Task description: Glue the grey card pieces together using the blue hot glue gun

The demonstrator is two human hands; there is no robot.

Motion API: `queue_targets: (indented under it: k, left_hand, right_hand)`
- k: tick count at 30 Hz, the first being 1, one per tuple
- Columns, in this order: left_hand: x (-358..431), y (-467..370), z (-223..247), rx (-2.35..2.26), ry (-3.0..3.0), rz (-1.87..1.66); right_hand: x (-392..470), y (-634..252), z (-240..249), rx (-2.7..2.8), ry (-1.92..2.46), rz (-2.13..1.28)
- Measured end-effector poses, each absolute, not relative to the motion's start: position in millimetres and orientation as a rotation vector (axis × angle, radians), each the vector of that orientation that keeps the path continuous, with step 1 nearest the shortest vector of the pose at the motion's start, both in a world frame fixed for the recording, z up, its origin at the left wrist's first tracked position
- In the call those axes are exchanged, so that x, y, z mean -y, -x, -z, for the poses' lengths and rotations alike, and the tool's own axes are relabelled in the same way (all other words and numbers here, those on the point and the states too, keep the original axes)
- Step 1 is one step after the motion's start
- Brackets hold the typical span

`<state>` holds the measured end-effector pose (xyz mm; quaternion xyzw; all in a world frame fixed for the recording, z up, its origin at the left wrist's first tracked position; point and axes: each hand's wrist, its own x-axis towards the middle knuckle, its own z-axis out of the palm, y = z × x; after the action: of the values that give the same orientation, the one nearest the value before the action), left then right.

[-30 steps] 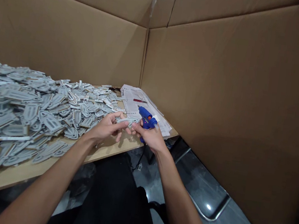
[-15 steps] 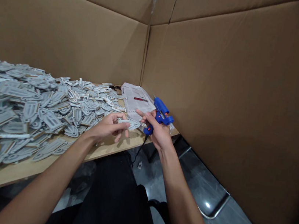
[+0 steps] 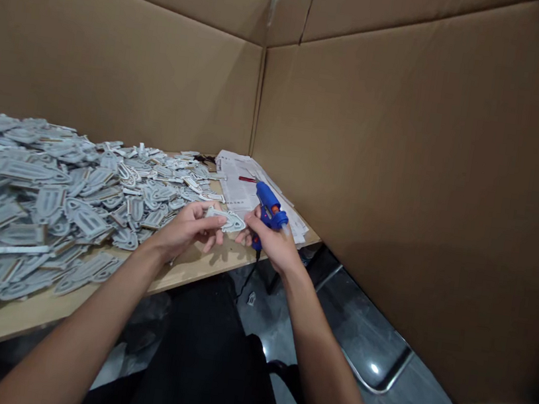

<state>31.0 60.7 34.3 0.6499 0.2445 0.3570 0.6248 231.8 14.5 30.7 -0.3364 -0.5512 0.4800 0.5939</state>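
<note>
My left hand (image 3: 197, 224) pinches a small grey-and-white flat cut-out piece (image 3: 232, 221), pointed at one end, between thumb and fingers just above the table's front edge. My right hand (image 3: 272, 236) is closed around a blue hot glue gun (image 3: 271, 207), its nozzle aimed away toward the paper and a cord hanging down. The right thumb and fingertips are close to the pointed end of the piece; whether they touch it I cannot tell. Part of the gun's handle is hidden by the fingers.
A large heap of similar cut-out pieces (image 3: 54, 198) covers the table (image 3: 189, 274) at left. Printed paper sheets (image 3: 235, 190) bear a red-handled tool (image 3: 247, 179). Cardboard walls (image 3: 378, 177) rise behind and at right. One piece (image 3: 251, 298) lies on the floor.
My right hand has moved left with the glue gun, bringing its fingertips to the end of the piece. The left hand has barely moved and keeps its hold.
</note>
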Motion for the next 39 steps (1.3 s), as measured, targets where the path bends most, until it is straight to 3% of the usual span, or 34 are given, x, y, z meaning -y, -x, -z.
queue_targets:
  k: [11,17,23,29,39]
  left_hand:
    - [-64.6,-33.0,-32.3,-0.685,-1.474,-0.875]
    - [-61.2,-30.7,-31.3,-0.607,-1.508,-0.755]
    - [-64.6,-29.3,-29.6,-0.566,-1.435,-0.924]
    - [-63.1,-32.0,-34.7,-0.583,-1.389,-1.034]
    - [-67.0,-37.3,-30.7,-0.693,-1.3,-1.117]
  right_hand:
    - [-7.7,-234.3,-43.4,1.067,0.496,-1.313]
    - [-11.1,-231.5,-41.7,1.03,0.495,-1.189]
    - [-15.8,-229.2,-28.8,1.318,0.756,-0.938]
    - [-10.9,-221.4,-33.0,1.261,0.648,-1.213]
    - [-6.7,-234.1,-49.6,0.937,0.409,-1.348]
